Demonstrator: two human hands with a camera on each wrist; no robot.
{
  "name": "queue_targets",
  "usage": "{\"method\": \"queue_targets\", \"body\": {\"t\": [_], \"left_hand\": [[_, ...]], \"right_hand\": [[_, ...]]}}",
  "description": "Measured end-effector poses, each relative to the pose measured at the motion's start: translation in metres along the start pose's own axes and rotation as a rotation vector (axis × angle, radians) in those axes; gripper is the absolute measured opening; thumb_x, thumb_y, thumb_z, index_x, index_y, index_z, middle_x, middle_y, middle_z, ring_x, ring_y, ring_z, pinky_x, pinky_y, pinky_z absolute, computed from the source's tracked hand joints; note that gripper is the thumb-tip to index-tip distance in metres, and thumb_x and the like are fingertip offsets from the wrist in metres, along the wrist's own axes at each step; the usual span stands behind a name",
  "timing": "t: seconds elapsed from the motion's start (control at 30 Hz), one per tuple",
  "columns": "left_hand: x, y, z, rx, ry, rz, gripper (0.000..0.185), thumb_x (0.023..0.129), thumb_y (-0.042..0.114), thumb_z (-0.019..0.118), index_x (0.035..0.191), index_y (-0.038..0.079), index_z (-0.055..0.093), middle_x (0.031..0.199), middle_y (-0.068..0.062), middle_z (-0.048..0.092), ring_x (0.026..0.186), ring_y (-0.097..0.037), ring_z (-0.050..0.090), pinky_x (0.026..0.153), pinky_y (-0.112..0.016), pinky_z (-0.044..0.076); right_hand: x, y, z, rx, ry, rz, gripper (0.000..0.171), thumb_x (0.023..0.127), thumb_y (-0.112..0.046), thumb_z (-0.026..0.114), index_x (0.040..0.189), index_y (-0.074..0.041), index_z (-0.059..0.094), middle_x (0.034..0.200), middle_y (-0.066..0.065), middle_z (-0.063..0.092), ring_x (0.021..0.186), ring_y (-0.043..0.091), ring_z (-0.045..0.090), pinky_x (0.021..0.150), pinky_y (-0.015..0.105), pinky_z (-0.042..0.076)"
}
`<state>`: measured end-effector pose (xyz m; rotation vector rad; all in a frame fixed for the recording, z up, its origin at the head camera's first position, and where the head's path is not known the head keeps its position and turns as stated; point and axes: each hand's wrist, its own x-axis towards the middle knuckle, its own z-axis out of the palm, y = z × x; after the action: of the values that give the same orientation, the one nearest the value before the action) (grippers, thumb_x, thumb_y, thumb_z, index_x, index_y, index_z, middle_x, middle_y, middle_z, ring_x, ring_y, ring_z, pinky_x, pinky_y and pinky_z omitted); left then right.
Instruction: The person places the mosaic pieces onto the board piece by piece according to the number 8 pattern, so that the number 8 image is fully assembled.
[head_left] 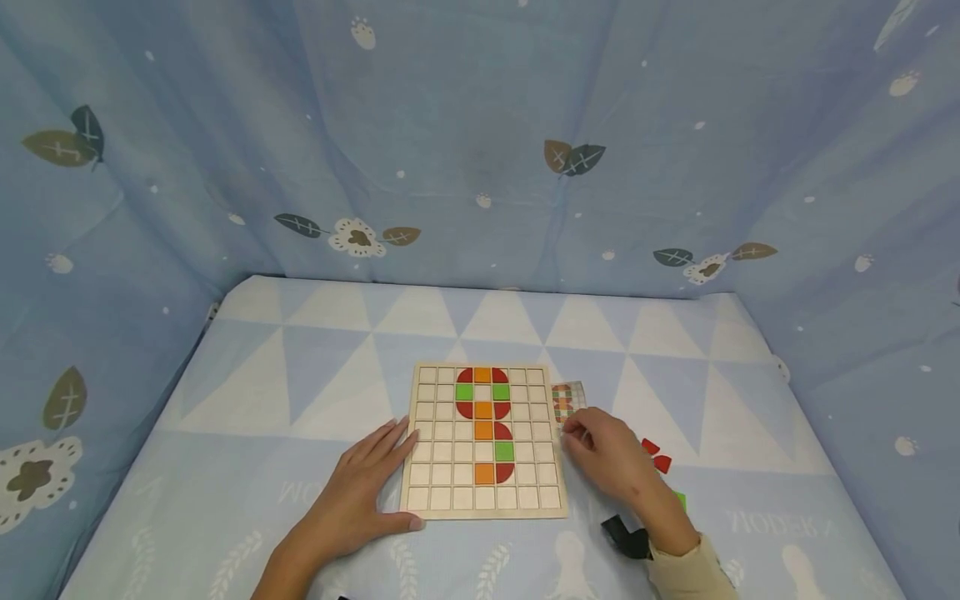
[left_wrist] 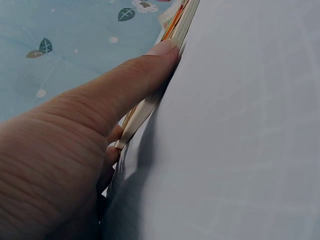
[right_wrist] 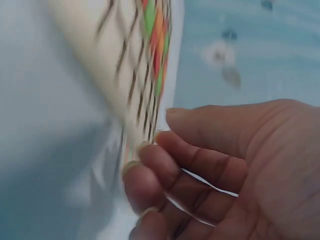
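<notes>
A square wooden grid board lies flat, with red quarter-round, orange square and green square tiles set in several of its cells. My left hand rests at its lower left corner. The fingers lie along the left edge and the thumb touches the near edge. My right hand is just off the board's right edge, fingers loosely bent, and nothing shows between thumb and fingertips. Close beyond those fingertips lies a small printed pattern card, its near part overlapped by the hand.
Loose red tiles lie right of my right hand, and a green tile peeks out beside the forearm. A black object sits near the right wrist. A patterned blue curtain surrounds the table's back and sides.
</notes>
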<state>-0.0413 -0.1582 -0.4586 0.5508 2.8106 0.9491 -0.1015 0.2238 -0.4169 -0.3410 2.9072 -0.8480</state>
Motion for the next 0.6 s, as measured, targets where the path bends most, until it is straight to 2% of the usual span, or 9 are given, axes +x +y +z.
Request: {"method": "queue_targets", "body": {"t": [0.17, 0.3, 0.47, 0.6], "left_hand": [[0.000, 0.000, -0.001, -0.005, -0.012, -0.009, 0.113, 0.074, 0.060, 0.088, 0.164, 0.017, 0.036, 0.173, 0.002, 0.022, 0.158, -0.027, 0.018, 0.118, -0.058, 0.020], [-0.001, 0.000, -0.001, -0.004, -0.012, -0.018, 0.113, 0.073, 0.058, 0.089, 0.164, 0.016, 0.036, 0.173, 0.002, 0.021, 0.158, -0.028, 0.017, 0.119, -0.058, 0.019], [-0.001, 0.001, -0.002, -0.007, -0.015, -0.026, 0.113, 0.073, 0.057, 0.090, 0.164, 0.016, 0.037, 0.173, 0.002, 0.021, 0.159, -0.028, 0.017, 0.119, -0.058, 0.019], [0.000, 0.001, -0.002, -0.015, -0.014, -0.020, 0.113, 0.073, 0.057, 0.089, 0.164, 0.016, 0.036, 0.173, 0.002, 0.021, 0.159, -0.028, 0.017, 0.119, -0.057, 0.018]], "right_hand": [[-0.014, 0.038, -0.029, -0.072, 0.034, 0.092, 0.015, 0.098, -0.012, 0.070, 0.111, -0.004, 0.072, 0.096, 0.003, 0.066, 0.079, 0.015, 0.057, 0.071, 0.039, 0.050], [-0.025, 0.059, -0.043, -0.106, 0.013, 0.120, 0.018, 0.096, -0.007, 0.071, 0.113, -0.001, 0.070, 0.098, 0.007, 0.063, 0.081, 0.019, 0.059, 0.071, 0.042, 0.051], [-0.030, 0.070, -0.046, -0.151, -0.038, 0.128, 0.022, 0.091, -0.002, 0.075, 0.112, -0.001, 0.069, 0.100, 0.013, 0.060, 0.083, 0.024, 0.063, 0.074, 0.045, 0.055], [-0.029, 0.072, -0.044, -0.162, -0.041, 0.151, 0.017, 0.093, -0.003, 0.074, 0.109, -0.002, 0.068, 0.095, 0.010, 0.060, 0.081, 0.023, 0.061, 0.072, 0.044, 0.053]]}}
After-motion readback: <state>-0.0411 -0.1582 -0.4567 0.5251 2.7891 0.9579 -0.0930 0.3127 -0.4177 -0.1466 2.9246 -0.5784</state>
